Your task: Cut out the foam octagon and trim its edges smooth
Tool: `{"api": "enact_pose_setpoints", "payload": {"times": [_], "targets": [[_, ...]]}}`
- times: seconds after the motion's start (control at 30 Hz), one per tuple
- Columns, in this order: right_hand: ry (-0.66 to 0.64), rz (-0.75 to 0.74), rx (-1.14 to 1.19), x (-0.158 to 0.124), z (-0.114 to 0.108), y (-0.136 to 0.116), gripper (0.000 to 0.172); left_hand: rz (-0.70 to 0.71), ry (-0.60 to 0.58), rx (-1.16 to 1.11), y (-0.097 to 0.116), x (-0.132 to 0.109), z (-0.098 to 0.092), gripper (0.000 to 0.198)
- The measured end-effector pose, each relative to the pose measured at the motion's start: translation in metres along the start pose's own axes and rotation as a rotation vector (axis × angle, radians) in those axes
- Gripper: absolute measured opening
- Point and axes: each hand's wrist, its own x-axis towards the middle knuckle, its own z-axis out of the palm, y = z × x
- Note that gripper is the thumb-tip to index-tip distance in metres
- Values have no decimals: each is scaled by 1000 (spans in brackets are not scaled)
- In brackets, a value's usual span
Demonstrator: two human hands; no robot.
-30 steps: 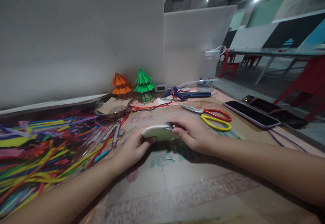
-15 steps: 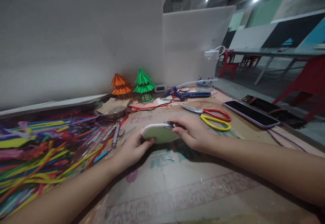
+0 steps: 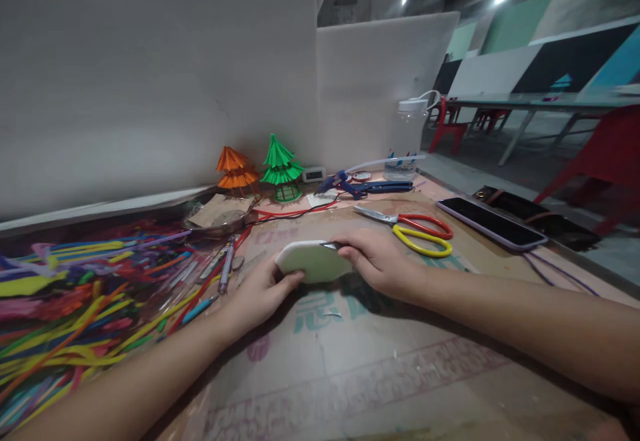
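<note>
My left hand point(image 3: 259, 289) grips the left edge of a flat white foam piece point(image 3: 313, 261) held a little above the cardboard-covered table point(image 3: 380, 367). My right hand point(image 3: 381, 262) is closed on a small metal cutting tool point(image 3: 331, 246) whose tip meets the top right edge of the foam piece. Most of the tool is hidden inside my fingers.
A heap of coloured pipe cleaners point(image 3: 75, 294) fills the left. Behind stand an orange paper tree point(image 3: 235, 169) and a green one point(image 3: 281, 167), a blue glue gun point(image 3: 350, 185) and a clear bottle point(image 3: 407, 137). Red-and-yellow scissors point(image 3: 415, 231) and a phone point(image 3: 487, 223) lie right. White partition boards point(image 3: 160, 74) close the back.
The foam piece has tilted slightly and the tool's tip sits further in at its edge. Both hands stay in nearly the same place; the view has shifted a little.
</note>
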Motion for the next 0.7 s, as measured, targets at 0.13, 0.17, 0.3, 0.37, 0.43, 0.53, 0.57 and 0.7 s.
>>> {"api": "enact_pose_setpoints", "payload": {"times": [0.13,0.17,0.3,0.37,0.43,0.53,0.57,0.7], "targets": [[84,209,214,3,3,5,30,-120,33,-63,-8,2,-2,37],[90,259,285,3,4,6,30,-151,32,-85,-9,3,-3,40],[38,381,411,5,10,10,25,-204,13,-144,-8,5,-6,47],[39,359,369,5,12,11,17,-189,31,-151,-7,5,-6,48],[51,305,311,3,13,10,12,-148,80,-107,-7,4,-6,46],[33,218,176,0,11,10,14,-75,140,-3,-8,2,-6,36],[17,187,125,-1,10,9,15,-57,159,4,-8,2,-6,32],[-33,53,1,-2,3,8,27,17,217,-2,-6,3,-7,22]]}}
